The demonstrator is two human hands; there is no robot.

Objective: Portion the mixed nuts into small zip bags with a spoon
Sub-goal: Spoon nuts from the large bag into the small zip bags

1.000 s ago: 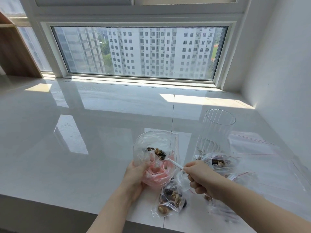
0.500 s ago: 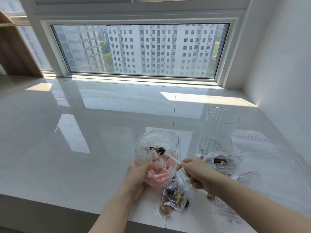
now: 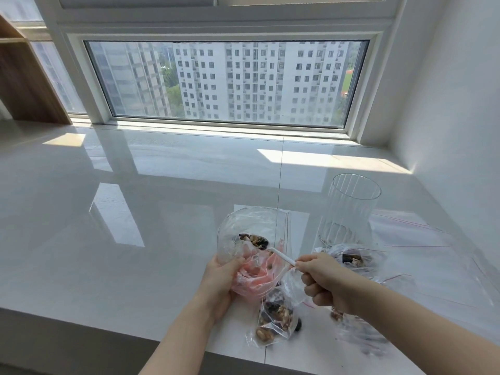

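While left hand [image 3: 220, 282] grips the bag [image 3: 251, 239], right hand [image 3: 323, 282] holds loaded spoon [image 3: 281, 255]

A high-rise home: glossy white tabletop [image 3: 162, 226] under a wide window [image 3: 227, 82] facing apartment towers [image 3: 254, 79].

**Surroundings beyond the work area**

From my feed I see a glossy white countertop [image 3: 135, 239] running back to a wide window [image 3: 227, 82], sun patches lying across it. Through the glass stand tall apartment blocks [image 3: 254, 82] with some green trees between them. A wooden shelf unit [image 3: 24, 85] sits at far left, partly cropped. A plain white wall [image 3: 454, 117] closes the right side.
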